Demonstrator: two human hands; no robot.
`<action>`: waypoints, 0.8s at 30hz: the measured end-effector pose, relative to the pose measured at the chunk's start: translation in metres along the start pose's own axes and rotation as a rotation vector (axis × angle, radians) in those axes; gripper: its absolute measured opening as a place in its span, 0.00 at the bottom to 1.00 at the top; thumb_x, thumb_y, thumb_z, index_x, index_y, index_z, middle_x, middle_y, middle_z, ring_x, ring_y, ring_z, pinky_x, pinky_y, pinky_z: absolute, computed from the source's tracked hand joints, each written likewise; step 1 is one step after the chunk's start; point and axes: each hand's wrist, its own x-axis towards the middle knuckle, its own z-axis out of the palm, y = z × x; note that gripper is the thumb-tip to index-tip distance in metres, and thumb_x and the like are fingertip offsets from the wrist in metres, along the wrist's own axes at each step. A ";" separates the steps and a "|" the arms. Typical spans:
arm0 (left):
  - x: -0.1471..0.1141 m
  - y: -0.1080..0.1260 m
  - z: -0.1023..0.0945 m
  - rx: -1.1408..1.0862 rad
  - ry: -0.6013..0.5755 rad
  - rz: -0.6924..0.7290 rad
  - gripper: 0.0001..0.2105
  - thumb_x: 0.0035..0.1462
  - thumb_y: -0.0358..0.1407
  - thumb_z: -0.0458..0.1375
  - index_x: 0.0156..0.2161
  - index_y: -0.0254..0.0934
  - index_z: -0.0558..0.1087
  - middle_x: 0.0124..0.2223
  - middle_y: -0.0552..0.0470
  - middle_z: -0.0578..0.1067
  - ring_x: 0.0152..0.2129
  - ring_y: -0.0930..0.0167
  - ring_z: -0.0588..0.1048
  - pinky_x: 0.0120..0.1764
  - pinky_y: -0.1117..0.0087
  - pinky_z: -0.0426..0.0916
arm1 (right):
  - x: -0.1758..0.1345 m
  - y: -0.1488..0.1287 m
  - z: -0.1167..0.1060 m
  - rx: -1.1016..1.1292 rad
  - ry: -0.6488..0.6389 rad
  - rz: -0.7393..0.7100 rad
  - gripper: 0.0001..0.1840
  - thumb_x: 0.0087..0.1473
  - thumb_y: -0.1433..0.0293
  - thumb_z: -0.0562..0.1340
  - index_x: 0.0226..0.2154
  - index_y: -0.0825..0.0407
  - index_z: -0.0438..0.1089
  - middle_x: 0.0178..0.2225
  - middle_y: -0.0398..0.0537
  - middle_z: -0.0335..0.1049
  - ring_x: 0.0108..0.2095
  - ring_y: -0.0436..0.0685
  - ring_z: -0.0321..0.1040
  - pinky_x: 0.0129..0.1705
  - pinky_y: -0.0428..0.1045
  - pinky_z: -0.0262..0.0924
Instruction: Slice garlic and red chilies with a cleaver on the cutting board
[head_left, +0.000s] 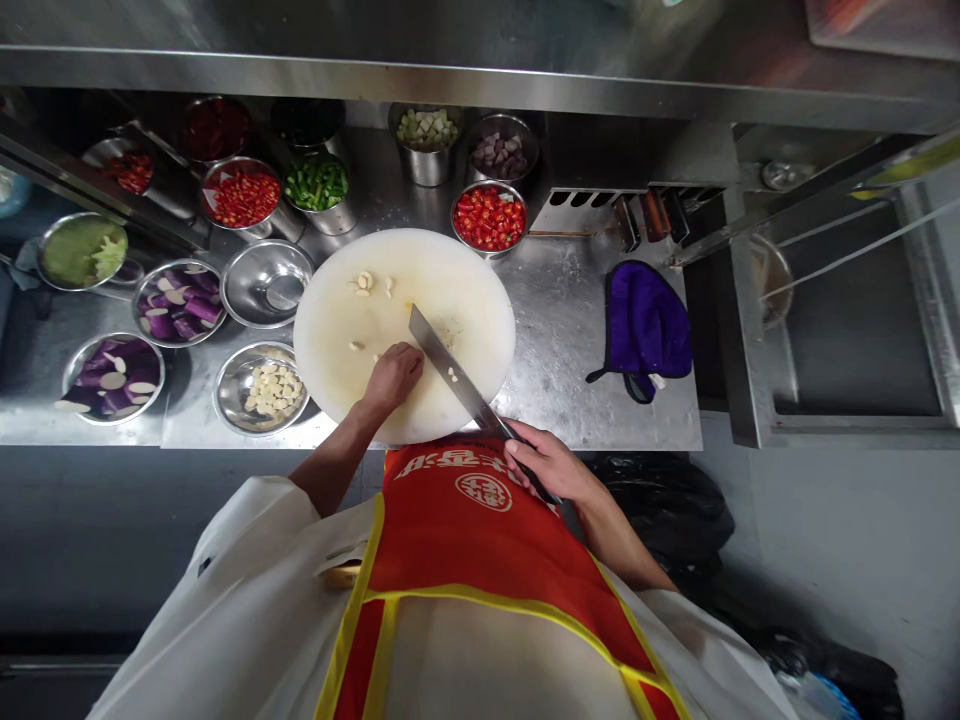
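Observation:
My right hand (546,460) is wrapped round the dark handle of a kitchen knife (461,385). Its long blade slants up and left across a round white cutting board (480,285). Left of the blade, my left hand (396,375) rests on the board with curled fingers; whatever lies beneath them is hidden. Several pale garlic cloves (364,282) are scattered on the board's left half. Small cut garlic pieces (452,374) lie along the blade's right side. Beside the board at lower left, a steel bowl (225,395) contains garlic cloves.
An unfilled steel bowl (259,275) touches the board's left side. Purple eggplant pieces (180,305) fill bowls farther left. Behind stand pots of chopped red chilies (491,217) and green peppers (316,182). A purple cloth (646,320) lies right; a steel shelf (450,85) overhangs the counter.

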 end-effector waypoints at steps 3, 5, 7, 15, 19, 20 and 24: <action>0.001 0.003 -0.003 0.012 -0.026 -0.024 0.09 0.60 0.30 0.51 0.34 0.37 0.75 0.39 0.44 0.76 0.38 0.62 0.74 0.43 0.61 0.70 | -0.002 0.000 0.000 -0.048 -0.020 0.006 0.25 0.62 0.47 0.58 0.50 0.49 0.68 0.27 0.40 0.64 0.20 0.48 0.61 0.19 0.44 0.60; 0.002 0.003 -0.003 0.019 -0.036 -0.031 0.09 0.59 0.30 0.51 0.34 0.38 0.75 0.38 0.44 0.76 0.38 0.62 0.74 0.44 0.61 0.70 | -0.002 -0.001 0.000 -0.060 -0.022 0.010 0.26 0.63 0.48 0.58 0.53 0.48 0.67 0.26 0.40 0.64 0.20 0.48 0.61 0.19 0.44 0.59; 0.003 0.001 -0.003 0.013 -0.042 -0.030 0.09 0.59 0.30 0.52 0.33 0.38 0.75 0.38 0.44 0.76 0.38 0.62 0.74 0.44 0.62 0.70 | 0.000 -0.002 0.001 -0.062 -0.017 0.004 0.28 0.62 0.48 0.58 0.55 0.48 0.66 0.27 0.40 0.64 0.21 0.48 0.61 0.19 0.44 0.60; 0.001 0.007 -0.007 0.007 -0.070 -0.130 0.09 0.58 0.31 0.52 0.32 0.38 0.75 0.36 0.45 0.78 0.35 0.62 0.76 0.40 0.63 0.69 | 0.020 -0.001 0.006 -0.082 0.007 0.009 0.30 0.63 0.51 0.59 0.61 0.47 0.64 0.27 0.39 0.63 0.19 0.47 0.60 0.18 0.43 0.59; -0.001 0.013 -0.017 -0.014 -0.070 -0.286 0.09 0.60 0.35 0.52 0.36 0.38 0.76 0.33 0.47 0.78 0.29 0.63 0.76 0.35 0.65 0.68 | 0.019 0.007 0.001 -0.010 0.030 0.002 0.29 0.62 0.50 0.60 0.59 0.47 0.65 0.28 0.40 0.64 0.20 0.47 0.61 0.18 0.43 0.60; -0.001 0.011 -0.020 -0.019 -0.058 -0.283 0.09 0.60 0.34 0.52 0.38 0.38 0.76 0.34 0.46 0.79 0.30 0.63 0.76 0.36 0.65 0.69 | 0.017 0.009 -0.001 0.008 0.034 0.003 0.28 0.61 0.50 0.60 0.58 0.47 0.66 0.29 0.40 0.64 0.20 0.47 0.61 0.18 0.43 0.60; 0.000 -0.005 -0.024 -0.048 -0.125 0.049 0.15 0.57 0.27 0.49 0.43 0.36 0.77 0.48 0.42 0.78 0.45 0.62 0.75 0.49 0.62 0.70 | 0.014 0.011 -0.004 0.037 0.029 0.012 0.24 0.60 0.48 0.61 0.49 0.48 0.69 0.29 0.41 0.63 0.21 0.47 0.60 0.18 0.42 0.59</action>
